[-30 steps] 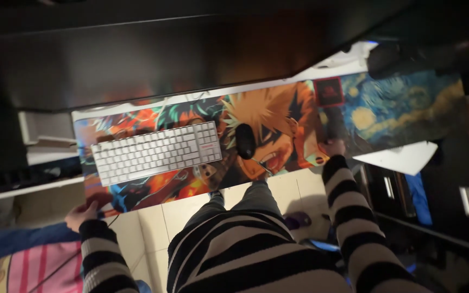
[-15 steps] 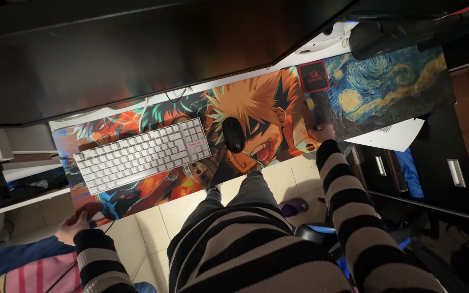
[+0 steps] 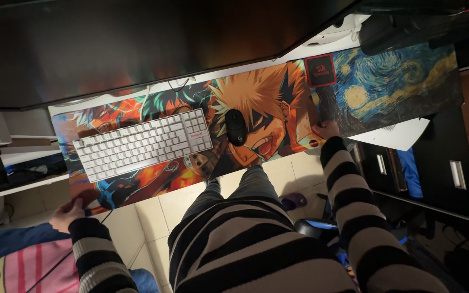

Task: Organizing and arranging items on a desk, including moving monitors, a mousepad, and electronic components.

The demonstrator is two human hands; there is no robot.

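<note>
A long desk mat point(image 3: 267, 103) printed with bright cartoon figures lies along the desk. My left hand point(image 3: 67, 212) grips its near left corner. My right hand point(image 3: 325, 130) grips its near right edge, where it meets a second mat point(image 3: 397, 87) with a blue and yellow swirling sky print. A white keyboard point(image 3: 143, 143) and a black mouse point(image 3: 236, 127) rest on the cartoon mat. Both my sleeves are black and white striped.
A dark monitor point(image 3: 136, 43) spans the back of the desk. A white sheet point(image 3: 400, 135) sticks out under the swirl mat. Dark drawers point(image 3: 441, 173) stand at the right; pale floor tiles point(image 3: 153, 217) and a pink striped cloth point(image 3: 22, 271) lie below.
The view has shifted slightly. Both hands stay on the mat's near corners; the left hand sits a little lower and further left than a second ago.
</note>
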